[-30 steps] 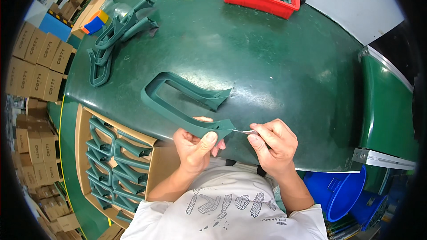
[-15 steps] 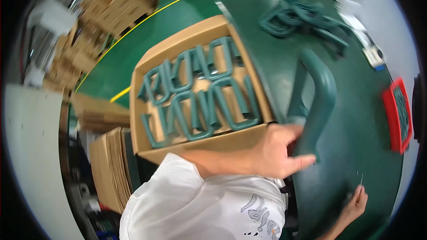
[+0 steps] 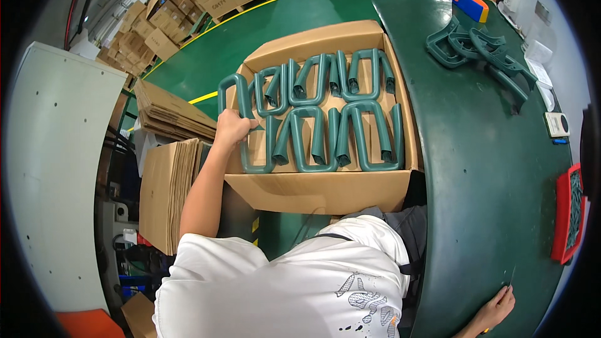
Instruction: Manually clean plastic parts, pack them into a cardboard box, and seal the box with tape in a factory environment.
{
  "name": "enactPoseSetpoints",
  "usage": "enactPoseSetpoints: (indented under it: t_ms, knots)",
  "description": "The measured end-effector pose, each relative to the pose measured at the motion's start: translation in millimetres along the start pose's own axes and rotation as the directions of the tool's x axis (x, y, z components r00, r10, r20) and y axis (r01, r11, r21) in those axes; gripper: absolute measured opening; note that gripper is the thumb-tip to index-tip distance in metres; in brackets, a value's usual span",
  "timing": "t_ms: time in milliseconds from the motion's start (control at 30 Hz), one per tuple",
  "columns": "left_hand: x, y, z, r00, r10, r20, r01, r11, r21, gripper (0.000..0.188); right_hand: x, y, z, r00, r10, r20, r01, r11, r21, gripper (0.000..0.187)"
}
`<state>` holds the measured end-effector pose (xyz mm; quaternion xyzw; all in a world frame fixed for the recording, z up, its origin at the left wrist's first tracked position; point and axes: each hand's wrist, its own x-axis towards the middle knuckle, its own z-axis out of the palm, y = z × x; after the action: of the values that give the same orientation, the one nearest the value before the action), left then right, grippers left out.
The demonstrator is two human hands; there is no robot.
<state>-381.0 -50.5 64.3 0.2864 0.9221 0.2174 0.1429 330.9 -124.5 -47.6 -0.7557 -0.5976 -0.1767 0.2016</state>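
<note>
My left hand (image 3: 233, 128) is closed around a green loop-shaped tube handle (image 3: 234, 82) at the left side of an open cardboard box (image 3: 319, 191). The held handle is upright, partly over the box's left wall. Inside the box stand two rows of similar green handles (image 3: 311, 112), bent into U shapes with their open ends down or sideways. Over the near right part of the green table, my right hand (image 3: 498, 308) is closed on a slim pointed tool (image 3: 513, 275). Its thin tip points away from me, and a bit of orange shows below the hand.
The long green table (image 3: 469, 175) runs along my right. At its far end lie several green curved parts (image 3: 479, 47) and a blue-orange block (image 3: 470, 5). A red bin (image 3: 557, 219) of small green pieces sits at the right edge. Flattened cartons (image 3: 166, 194) stand left of the box.
My left hand has carried the green handle from above the table leftward to the box's left side. My view has shifted too; the right hand stays over the table with the slim tool.
</note>
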Motion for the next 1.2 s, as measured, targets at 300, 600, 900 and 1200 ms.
enactPoseSetpoints:
  t_ms: [300,600,900,1200]
  knots:
    - [20,-17,29,0.992,0.011,0.130,-0.002,0.998,-0.067,0.017,-5,-1,-3,0.999,-0.038,-0.022,0.039,0.998,0.049,0.023]
    - [1,-18,15,0.999,0.039,-0.007,-0.040,0.982,-0.184,0.018,-8,5,-2,0.999,0.039,0.025,-0.040,0.998,0.045,0.024]
    - [16,-36,30,1.000,-0.002,0.016,0.011,0.830,-0.557,0.015,-6,-3,-2,1.000,0.019,-0.018,-0.017,0.996,0.082,0.022]
    - [20,-42,37,0.971,-0.045,0.233,0.124,0.934,-0.334,0.014,-8,4,-1,1.000,-0.002,-0.017,0.004,0.994,0.106,0.021]
